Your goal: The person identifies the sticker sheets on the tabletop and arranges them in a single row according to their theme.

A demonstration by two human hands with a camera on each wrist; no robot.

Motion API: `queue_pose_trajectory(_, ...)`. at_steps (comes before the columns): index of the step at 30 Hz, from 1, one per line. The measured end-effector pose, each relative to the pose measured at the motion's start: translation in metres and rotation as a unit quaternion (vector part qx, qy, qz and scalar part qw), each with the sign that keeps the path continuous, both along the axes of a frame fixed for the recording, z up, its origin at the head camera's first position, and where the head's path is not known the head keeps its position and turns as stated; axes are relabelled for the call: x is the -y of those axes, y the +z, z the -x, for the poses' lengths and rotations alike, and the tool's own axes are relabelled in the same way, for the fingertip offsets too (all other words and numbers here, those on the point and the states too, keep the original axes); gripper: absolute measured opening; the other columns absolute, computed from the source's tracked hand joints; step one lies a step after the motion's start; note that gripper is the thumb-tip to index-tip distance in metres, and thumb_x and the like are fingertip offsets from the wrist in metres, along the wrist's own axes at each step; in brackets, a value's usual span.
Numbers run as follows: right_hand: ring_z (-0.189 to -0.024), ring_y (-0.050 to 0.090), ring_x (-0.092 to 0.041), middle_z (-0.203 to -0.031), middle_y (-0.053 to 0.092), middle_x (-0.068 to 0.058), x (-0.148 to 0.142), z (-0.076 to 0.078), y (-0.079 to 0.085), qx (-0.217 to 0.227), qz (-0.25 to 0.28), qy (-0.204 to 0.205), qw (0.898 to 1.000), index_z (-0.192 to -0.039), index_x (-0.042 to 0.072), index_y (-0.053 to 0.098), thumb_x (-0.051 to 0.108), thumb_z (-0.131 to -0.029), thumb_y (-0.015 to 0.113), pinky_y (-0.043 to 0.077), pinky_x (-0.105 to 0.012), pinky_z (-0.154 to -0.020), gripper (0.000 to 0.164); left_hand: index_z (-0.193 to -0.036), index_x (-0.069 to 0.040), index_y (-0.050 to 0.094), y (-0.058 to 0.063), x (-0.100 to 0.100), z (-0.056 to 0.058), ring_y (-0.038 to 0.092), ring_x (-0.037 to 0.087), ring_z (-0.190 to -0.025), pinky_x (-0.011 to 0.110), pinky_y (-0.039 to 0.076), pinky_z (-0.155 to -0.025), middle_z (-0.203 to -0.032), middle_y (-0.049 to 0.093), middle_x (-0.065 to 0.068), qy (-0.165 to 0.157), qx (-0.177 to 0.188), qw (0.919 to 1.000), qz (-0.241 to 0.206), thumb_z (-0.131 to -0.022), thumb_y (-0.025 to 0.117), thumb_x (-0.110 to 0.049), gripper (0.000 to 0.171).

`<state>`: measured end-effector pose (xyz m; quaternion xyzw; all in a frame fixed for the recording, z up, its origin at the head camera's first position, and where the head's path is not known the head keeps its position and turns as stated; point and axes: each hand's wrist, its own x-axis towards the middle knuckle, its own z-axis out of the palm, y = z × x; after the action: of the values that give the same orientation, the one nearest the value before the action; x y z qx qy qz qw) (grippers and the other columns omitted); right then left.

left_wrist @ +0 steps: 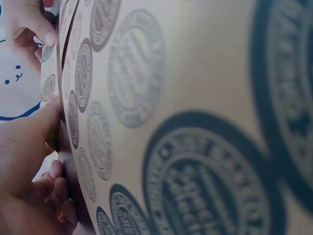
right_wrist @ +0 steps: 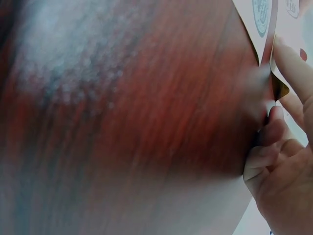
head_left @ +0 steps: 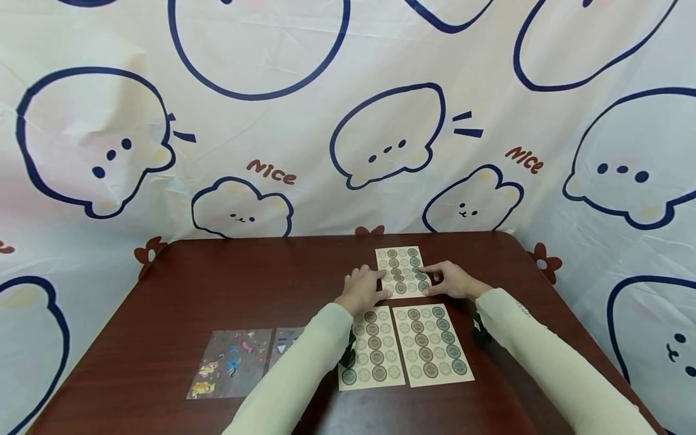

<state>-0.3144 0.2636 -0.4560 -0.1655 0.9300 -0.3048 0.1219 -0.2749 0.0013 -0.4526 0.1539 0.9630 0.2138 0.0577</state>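
Both hands are at the sides of a cream sheet of round stickers [head_left: 399, 269] at the back of the table. My left hand [head_left: 361, 289] holds its left edge, the thumb near the front corner. On the opposite side, my right hand [head_left: 454, 281] pinches the right edge, forefinger farther back than the thumb. A bent corner of paper [right_wrist: 279, 88] shows by the right fingers in the right wrist view. Two similar sheets lie in front, a left sticker sheet [head_left: 375, 344], partly under the left sleeve, and a right sticker sheet [head_left: 429, 344].
To the left lie a clear sheet with small colourful figures [head_left: 231, 362] and a second clear sheet [head_left: 283, 341], mostly covered by the left arm. The dark red-brown table [head_left: 261, 284] ends at a cartoon-printed cloth [head_left: 310, 211] behind it.
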Motion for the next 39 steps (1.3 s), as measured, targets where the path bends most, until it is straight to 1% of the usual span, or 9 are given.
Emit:
queue_pose_trajectory(4,-0.079,0.046,-0.019,-0.086,0.053,-0.008,0.0009,-0.0004,0.0006,-0.003,-0.008,0.005,1.0,-0.144,0.003,0.055,0.016,-0.085,0.081,0.039,-0.03,-0.073,0.065,-0.149,-0.023,0.052,0.0015,-0.0012,0.0002,0.052,0.026,-0.106,0.043,0.04,-0.092,-0.131,0.057,0.011,0.0,0.004,1.0,-0.001,-0.096,0.068,-0.043,0.059)
queue_pose_trajectory(7,-0.082,0.048,-0.018,-0.089,0.054,-0.007,0.0021,-0.0001,0.0011,-0.003,-0.011,0.005,1.0,-0.144,0.002,0.055,0.015,-0.086,0.081,0.04,-0.03,-0.077,0.065,-0.15,-0.021,0.051,0.0019,-0.0019,0.0007,0.053,0.029,-0.114,0.044,0.041,-0.095,-0.134,0.057,0.01,0.0,0.01,0.9999,-0.01,-0.096,0.068,-0.042,0.06)
queue_pose_trajectory(13,-0.081,0.048,-0.019,-0.09,0.054,-0.009,0.0037,0.0004,0.0028,0.006,0.005,0.005,1.0,-0.144,0.0,0.053,0.01,-0.086,0.08,0.041,-0.031,-0.077,0.064,-0.151,-0.016,0.049,0.0013,-0.0033,0.0023,0.05,0.033,-0.131,0.048,0.038,-0.105,-0.146,0.053,0.01,0.0,0.029,0.9983,-0.051,-0.096,0.069,-0.035,0.061)
queue_pose_trajectory(17,-0.082,0.048,-0.019,-0.09,0.054,-0.008,0.0041,0.0008,0.0032,0.014,0.006,0.001,1.0,-0.145,0.0,0.052,0.009,-0.087,0.079,0.04,-0.032,-0.078,0.065,-0.15,-0.013,0.05,0.0002,-0.004,0.0035,0.048,0.033,-0.136,0.049,0.037,-0.109,-0.149,0.053,0.01,0.004,0.03,0.9977,-0.06,-0.096,0.07,-0.033,0.062)
queue_pose_trajectory(22,-0.08,0.048,-0.019,-0.089,0.054,-0.008,0.0044,0.0015,0.0026,0.019,0.016,0.001,1.0,-0.145,-0.001,0.052,0.008,-0.087,0.079,0.041,-0.03,-0.075,0.065,-0.15,-0.011,0.049,-0.0011,-0.0036,0.0038,0.047,0.035,-0.139,0.052,0.036,-0.11,-0.149,0.053,0.011,0.005,0.031,0.9965,-0.078,-0.096,0.071,-0.031,0.062)
queue_pose_trajectory(28,-0.076,0.047,-0.019,-0.09,0.054,-0.008,0.0007,0.0036,-0.0019,0.027,0.038,-0.001,0.999,-0.146,-0.001,0.051,0.008,-0.086,0.079,0.04,-0.025,-0.065,0.066,-0.149,-0.01,0.051,-0.0022,-0.0032,0.0042,0.051,0.035,-0.135,0.052,0.036,-0.107,-0.142,0.059,0.012,0.009,0.036,0.9928,-0.114,-0.094,0.073,-0.027,0.062)
queue_pose_trajectory(32,-0.077,0.046,-0.019,-0.091,0.054,-0.009,-0.0007,0.0022,-0.0035,0.031,0.046,-0.006,0.998,-0.146,-0.002,0.051,0.008,-0.086,0.079,0.039,-0.025,-0.067,0.067,-0.149,-0.01,0.05,-0.0032,-0.003,0.004,0.052,0.036,-0.133,0.051,0.034,-0.105,-0.139,0.062,0.012,0.009,0.044,0.9896,-0.136,-0.093,0.074,-0.025,0.062)
queue_pose_trajectory(39,-0.078,0.048,-0.019,-0.096,0.058,-0.01,-0.0006,0.0027,-0.0022,0.039,0.064,-0.012,0.997,-0.146,0.0,0.051,0.009,-0.086,0.08,0.042,-0.024,-0.067,0.067,-0.149,-0.013,0.052,-0.0047,-0.0034,0.0065,0.053,0.034,-0.131,0.048,0.035,-0.099,-0.139,0.062,0.008,0.012,0.035,0.9914,-0.125,-0.094,0.074,-0.026,0.061)
